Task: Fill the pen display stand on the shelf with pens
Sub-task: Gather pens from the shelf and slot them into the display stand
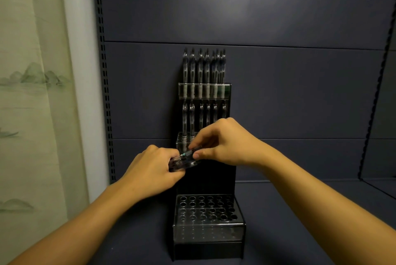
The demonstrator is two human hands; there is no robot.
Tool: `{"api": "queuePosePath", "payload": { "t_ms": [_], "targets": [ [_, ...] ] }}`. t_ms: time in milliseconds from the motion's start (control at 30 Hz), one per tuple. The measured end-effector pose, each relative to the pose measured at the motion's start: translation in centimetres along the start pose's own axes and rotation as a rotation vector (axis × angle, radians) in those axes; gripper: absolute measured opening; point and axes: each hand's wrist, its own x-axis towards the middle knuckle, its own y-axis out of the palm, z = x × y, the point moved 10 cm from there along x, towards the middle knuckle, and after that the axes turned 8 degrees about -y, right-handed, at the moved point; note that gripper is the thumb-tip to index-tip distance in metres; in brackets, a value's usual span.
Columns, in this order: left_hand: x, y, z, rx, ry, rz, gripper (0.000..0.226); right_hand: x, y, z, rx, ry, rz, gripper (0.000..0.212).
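Observation:
A black three-tier pen display stand [206,241] stands on the dark shelf. Several pens [203,67] fill its top tier, and several more pens [198,116] stand in the middle tier. The bottom tier's holes [206,209] hold nothing. In front of the middle tier, my left hand [150,172] grips a bundle of clear pens [182,163]. My right hand [222,142] pinches one pen [190,152] at the top of that bundle. Part of the middle tier is hidden behind both hands.
The shelf floor [300,211] stretches to the right of the stand. A dark back panel [257,18] rises behind it, with a slotted upright [105,71] at the left. A pale curtain [32,93] hangs further left.

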Motion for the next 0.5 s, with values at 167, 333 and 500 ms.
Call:
{"api": "queuePosePath", "payload": {
  "t_ms": [167,333,500],
  "targets": [
    [0.1,0.1,0.1,-0.052,-0.002,0.016,0.025,-0.5,-0.7,-0.3,0.080,-0.019,-0.060,0.012],
    [0.0,0.1,1.3,-0.035,-0.037,0.007,0.023,-1.1,-4.0,-1.5,0.353,-0.021,-0.278,0.005],
    [-0.6,0.5,1.0,-0.004,-0.028,0.024,0.028,-0.9,-6.7,-2.4,0.783,-0.043,-0.463,0.014]
  ]
}}
